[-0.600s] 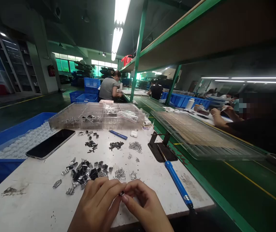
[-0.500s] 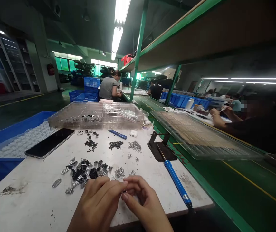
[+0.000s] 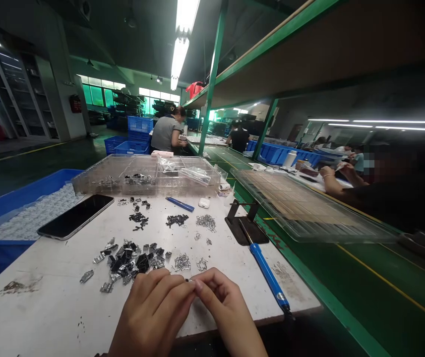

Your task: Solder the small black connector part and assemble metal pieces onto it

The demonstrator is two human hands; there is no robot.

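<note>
My left hand point(image 3: 156, 307) and my right hand point(image 3: 221, 300) meet fingertip to fingertip above the front of the white table. Both are closed around a tiny dark and shiny part point(image 3: 188, 280); the fingers cover most of it, so its kind is unclear. Just beyond my left hand lies a heap of black and silver metal pieces point(image 3: 134, 260). Past my fingertips sit a pile of small silver parts point(image 3: 182, 262) and a few thin wire-like pieces point(image 3: 202, 264). Farther back are black bits point(image 3: 177, 220) and another pile of tiny metal parts point(image 3: 205, 222).
A blue soldering iron point(image 3: 268, 275) leans on a dark stand point(image 3: 247, 230) at the right. A phone point(image 3: 76, 216) lies at the left. Behind stand a clear compartment tray point(image 3: 138, 191), a blue pen-like tool point(image 3: 180, 204) and a white case point(image 3: 204, 203). Co-workers sit beyond.
My right thumb has risen from below to press beside my left fingertips, and the hands are closer together. The camera view has shifted slightly.
</note>
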